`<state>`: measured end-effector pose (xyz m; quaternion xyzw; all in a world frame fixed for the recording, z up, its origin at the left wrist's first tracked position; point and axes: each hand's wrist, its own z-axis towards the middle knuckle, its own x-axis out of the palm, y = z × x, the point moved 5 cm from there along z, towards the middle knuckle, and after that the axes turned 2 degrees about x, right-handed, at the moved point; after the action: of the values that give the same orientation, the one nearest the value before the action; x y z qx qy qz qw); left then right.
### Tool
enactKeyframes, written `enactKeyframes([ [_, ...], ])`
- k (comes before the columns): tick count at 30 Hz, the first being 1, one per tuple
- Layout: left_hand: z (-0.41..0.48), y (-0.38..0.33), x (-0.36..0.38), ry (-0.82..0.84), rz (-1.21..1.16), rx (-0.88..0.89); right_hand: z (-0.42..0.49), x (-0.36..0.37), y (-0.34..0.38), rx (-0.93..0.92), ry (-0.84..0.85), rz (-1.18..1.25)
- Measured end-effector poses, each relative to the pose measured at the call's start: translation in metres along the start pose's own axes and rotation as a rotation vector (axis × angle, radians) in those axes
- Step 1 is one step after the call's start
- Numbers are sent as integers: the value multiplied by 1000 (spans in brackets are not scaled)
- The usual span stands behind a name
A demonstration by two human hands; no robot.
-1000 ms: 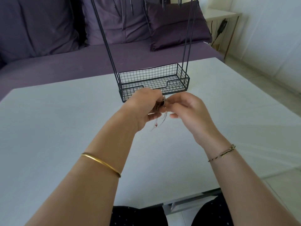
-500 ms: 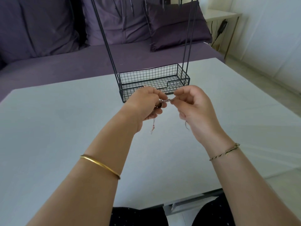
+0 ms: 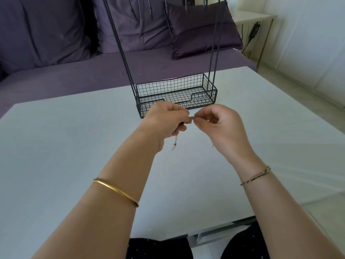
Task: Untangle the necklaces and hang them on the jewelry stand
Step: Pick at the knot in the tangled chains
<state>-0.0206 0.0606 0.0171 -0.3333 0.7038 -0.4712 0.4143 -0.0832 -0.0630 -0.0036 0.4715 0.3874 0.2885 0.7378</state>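
The fingers (image 3: 199, 119) of the right hand (image 3: 224, 126) and of the left hand (image 3: 166, 122) are curled in, tips almost meeting, and pinch the necklaces (image 3: 190, 119) between them. A short silvery stretch shows in the gap, running roughly level from hand to hand. Below the left hand a fine chain end with a small reddish bead hangs straight down, and a thinner end hangs beside the right wrist; whether either touches the bench (image 3: 56, 146) cannot be told.

Both hands are held above the bench, just in front of the jewelry stand (image 3: 212, 89), the left knuckles overlapping its front wall in the view. The stand is black wire: a low rectangular grid basket with a dipped front rim, and thin straight rods that rise from its two ends out of the top of the view, where dark pegs hang.

The bench is smooth, matte and white, with wide bare surface to either side of the hands. Its near edge lies by the person's lap and its right corner drops off to pale floor. Behind its far edge sits a purple fabric sofa (image 3: 56, 77) with a soft cushion (image 3: 201, 30). A gold bangle (image 3: 115, 191) rings the left forearm — a thin cord bracelet (image 3: 255, 176) the right wrist.
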Motion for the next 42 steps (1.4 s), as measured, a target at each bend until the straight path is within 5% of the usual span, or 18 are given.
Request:
enactKeyframes([
  [13, -4, -3, 5, -15, 441, 221, -3, 5, 4, -62, 44, -153],
  [23, -2, 0, 6, 46, 262, 130, -3, 3, 3, 2, 44, -29],
  [42, -5, -3, 7, 84, 267, 153, -2, 1, -2, 131, 129, 121],
])
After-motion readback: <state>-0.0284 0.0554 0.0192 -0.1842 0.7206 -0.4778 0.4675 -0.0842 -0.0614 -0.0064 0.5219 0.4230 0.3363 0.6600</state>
